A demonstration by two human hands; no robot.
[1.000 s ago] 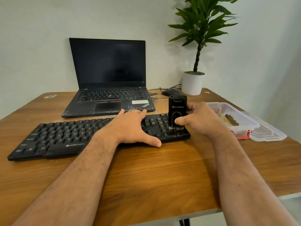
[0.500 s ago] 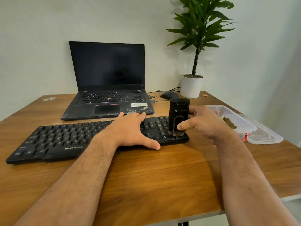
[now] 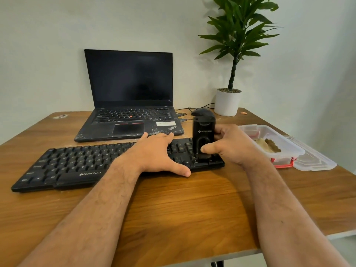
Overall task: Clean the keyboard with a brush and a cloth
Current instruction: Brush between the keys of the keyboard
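Brush (image 3: 203, 137) upright on keyboard (image 3: 77, 166), gripped by right hand (image 3: 233, 147); left hand (image 3: 156, 155) flat, pressing keyboard.

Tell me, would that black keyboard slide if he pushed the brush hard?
Probably, were it free: the keyboard looks thin, plastic and light on a smooth wooden table. His left hand rests flat on it, likely as a brace. It looks stiff, unlikely to flex.

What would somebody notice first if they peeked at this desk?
Probably the two hands in the middle: the right hand grips an upright black brush standing bristles-down on the right end of the black keyboard, while the left hand rests flat on the keys beside it. Behind them sits an open laptop with a dark screen, and a green potted plant stands at the back right.
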